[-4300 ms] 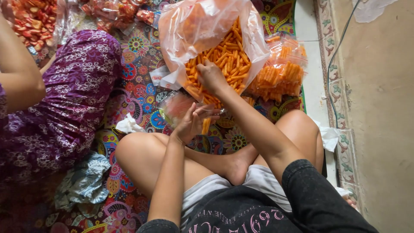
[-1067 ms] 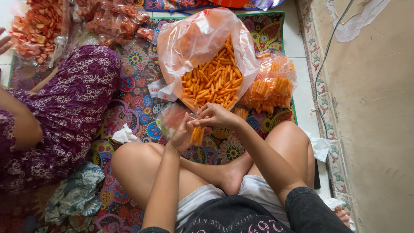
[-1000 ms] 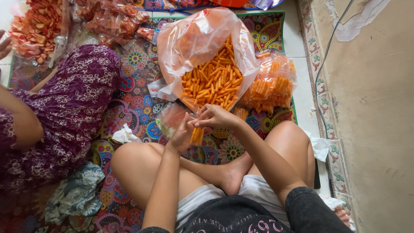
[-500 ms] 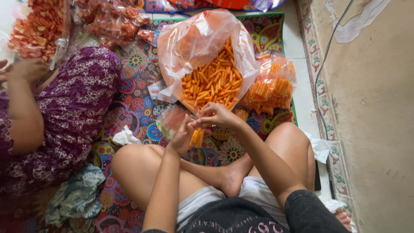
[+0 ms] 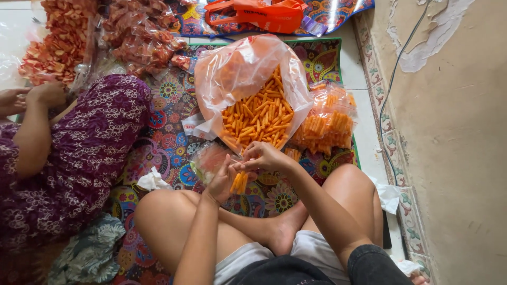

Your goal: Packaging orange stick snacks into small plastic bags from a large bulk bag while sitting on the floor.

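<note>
I sit cross-legged on a patterned mat (image 5: 169, 142). My left hand (image 5: 223, 179) holds a small clear plastic bag (image 5: 211, 161) open, with a few orange stick snacks (image 5: 238, 182) at its mouth. My right hand (image 5: 264, 157) is closed on a pinch of the sticks right over that bag's opening, touching my left hand. Just beyond lies a large open plastic bag (image 5: 232, 74) full of the same orange sticks (image 5: 259, 116).
Several filled small packets of orange sticks (image 5: 325, 124) lie to the right. Another person in a purple floral dress (image 5: 79, 153) sits at left, hands (image 5: 31, 95) by bags of red snacks (image 5: 63, 37). An orange bag (image 5: 259, 11) lies far ahead; a wall (image 5: 454, 132) stands right.
My right hand has come back from the large bag to the small bag's mouth with sticks. The other person's hands have shifted at the left.
</note>
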